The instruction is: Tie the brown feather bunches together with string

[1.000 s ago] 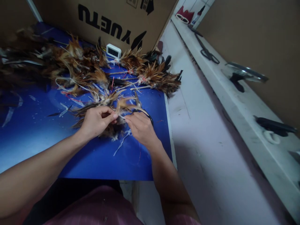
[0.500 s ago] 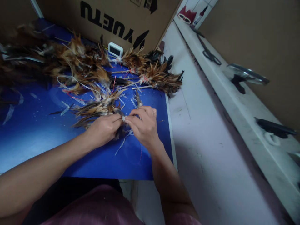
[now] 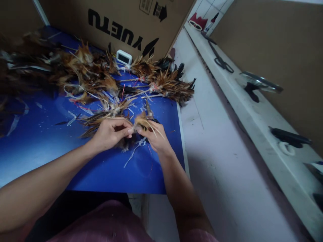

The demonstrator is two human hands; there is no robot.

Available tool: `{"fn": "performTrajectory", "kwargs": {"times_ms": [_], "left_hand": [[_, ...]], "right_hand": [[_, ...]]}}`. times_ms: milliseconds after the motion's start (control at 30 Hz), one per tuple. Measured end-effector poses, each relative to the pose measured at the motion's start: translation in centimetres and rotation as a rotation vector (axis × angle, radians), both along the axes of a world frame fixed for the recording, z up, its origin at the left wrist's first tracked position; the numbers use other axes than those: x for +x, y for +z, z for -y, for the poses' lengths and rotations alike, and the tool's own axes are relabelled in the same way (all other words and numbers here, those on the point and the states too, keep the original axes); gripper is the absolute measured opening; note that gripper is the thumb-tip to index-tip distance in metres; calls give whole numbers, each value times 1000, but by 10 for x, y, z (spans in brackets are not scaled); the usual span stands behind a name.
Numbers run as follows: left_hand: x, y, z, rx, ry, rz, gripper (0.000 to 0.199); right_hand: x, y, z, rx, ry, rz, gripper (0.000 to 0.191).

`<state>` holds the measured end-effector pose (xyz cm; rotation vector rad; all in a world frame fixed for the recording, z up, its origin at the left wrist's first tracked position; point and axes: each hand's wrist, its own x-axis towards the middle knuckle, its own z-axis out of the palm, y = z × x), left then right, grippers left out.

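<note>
Facing a cardboard box (image 3: 113, 16) across a blue surface (image 3: 111, 174), I pinch a feather tuft (image 3: 141, 122) in left fingers (image 3: 123, 133) and right fingers (image 3: 144, 133) — largely hidden earlier, now showing.

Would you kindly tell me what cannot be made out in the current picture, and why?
All in the head view:
- Pinched end of the tan feather tuft: hidden by the left hand.
- Fingertips of the right hand: partly covered by that tuft.
- Any reading on the small white device: too small and dark.
- Feathers at far left: blurred, cut off by the picture edge.
- Dark object at lower right: cut off by the right edge.
</note>
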<state>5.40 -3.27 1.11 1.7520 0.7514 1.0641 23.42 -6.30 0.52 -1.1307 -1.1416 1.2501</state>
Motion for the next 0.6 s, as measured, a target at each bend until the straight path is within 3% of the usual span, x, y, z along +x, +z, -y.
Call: {"fn": "performTrajectory", "kwargs": {"times_ms": [100,233,433,600], "left_hand": [[1,-1,-1,-149,57,23,16],[3,-4,0,-252,113,30,17],[4,-7,1,-237,139,28,16],[3,-8,1,-182,167,-4,14]], "right_hand": [[-6,-2,2,54,-51,-24,21],[-13,-5,3,13,-80,-81,20],[-18,-7,2,-16,-131,-165,25],[-17,-5,2,-85,-87,-254,24]]}}
